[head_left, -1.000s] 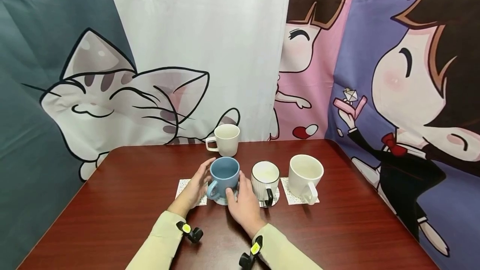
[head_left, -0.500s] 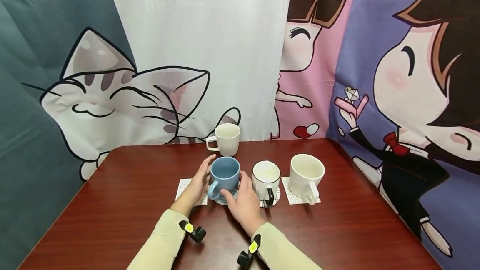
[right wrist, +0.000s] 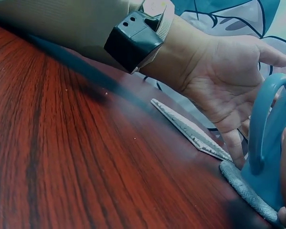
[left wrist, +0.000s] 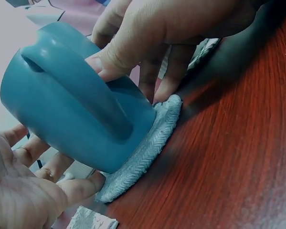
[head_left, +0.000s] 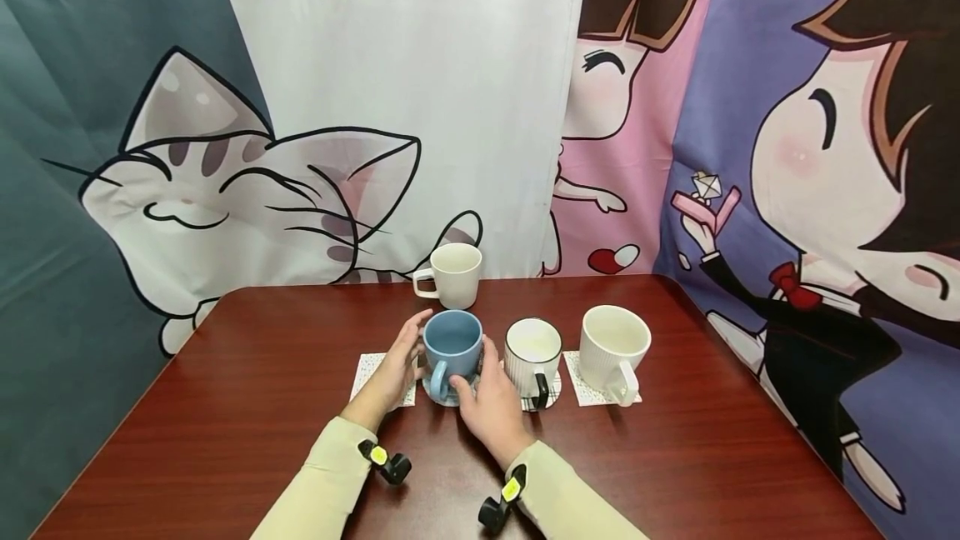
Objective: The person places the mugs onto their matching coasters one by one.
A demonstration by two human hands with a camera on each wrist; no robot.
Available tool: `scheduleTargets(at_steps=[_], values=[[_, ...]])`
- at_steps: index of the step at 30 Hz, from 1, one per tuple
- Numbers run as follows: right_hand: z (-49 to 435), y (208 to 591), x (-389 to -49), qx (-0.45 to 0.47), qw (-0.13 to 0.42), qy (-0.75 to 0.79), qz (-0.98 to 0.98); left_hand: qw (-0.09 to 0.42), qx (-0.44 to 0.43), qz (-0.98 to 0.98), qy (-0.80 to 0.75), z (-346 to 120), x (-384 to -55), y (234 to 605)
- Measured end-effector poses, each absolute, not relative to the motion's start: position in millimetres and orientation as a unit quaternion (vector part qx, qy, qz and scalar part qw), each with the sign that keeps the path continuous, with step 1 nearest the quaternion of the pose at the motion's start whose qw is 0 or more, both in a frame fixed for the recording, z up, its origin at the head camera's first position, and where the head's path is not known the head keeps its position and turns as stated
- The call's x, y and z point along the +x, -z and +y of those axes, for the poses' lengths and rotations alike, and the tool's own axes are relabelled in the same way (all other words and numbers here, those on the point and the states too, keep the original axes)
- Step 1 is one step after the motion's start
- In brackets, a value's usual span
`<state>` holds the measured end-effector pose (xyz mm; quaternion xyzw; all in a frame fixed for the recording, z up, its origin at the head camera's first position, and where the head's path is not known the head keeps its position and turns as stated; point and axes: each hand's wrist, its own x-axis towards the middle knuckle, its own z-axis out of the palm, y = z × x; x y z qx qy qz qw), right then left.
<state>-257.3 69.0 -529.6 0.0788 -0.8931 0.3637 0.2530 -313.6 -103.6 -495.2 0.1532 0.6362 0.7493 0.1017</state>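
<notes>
A blue mug (head_left: 452, 347) stands upright on a round woven coaster (left wrist: 151, 147), its handle toward the person. On its left side lies my left hand (head_left: 392, 372), thumb apart and fingers extended, the fingertips low at the mug and coaster in the left wrist view. My right hand (head_left: 495, 411) holds the mug from the right, its thumb against the wall beside the handle and its fingers curving round the lower side. The far side of the mug is hidden in both wrist views.
A white mug with a black handle (head_left: 532, 357) sits on a coaster close right of my right hand. Farther right, a ribbed cream mug (head_left: 611, 348) rests on a square coaster (head_left: 581, 390). Another cream mug (head_left: 456, 277) stands behind. A square coaster (head_left: 364, 373) lies left.
The blue mug has turned on its coaster, its handle swinging from the left toward the front. My right thumb has shifted to the handle's right side. Both hands stay at the mug.
</notes>
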Motion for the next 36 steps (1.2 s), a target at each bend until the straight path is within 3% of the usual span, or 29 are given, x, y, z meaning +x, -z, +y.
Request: scheduleTargets(at_steps=[36], values=[[80.1,526.6,-258.7,0.112,0.203,-0.348,-0.908,0.088,0.147,0.643,-0.747,-103.3,-310.4,497.4]])
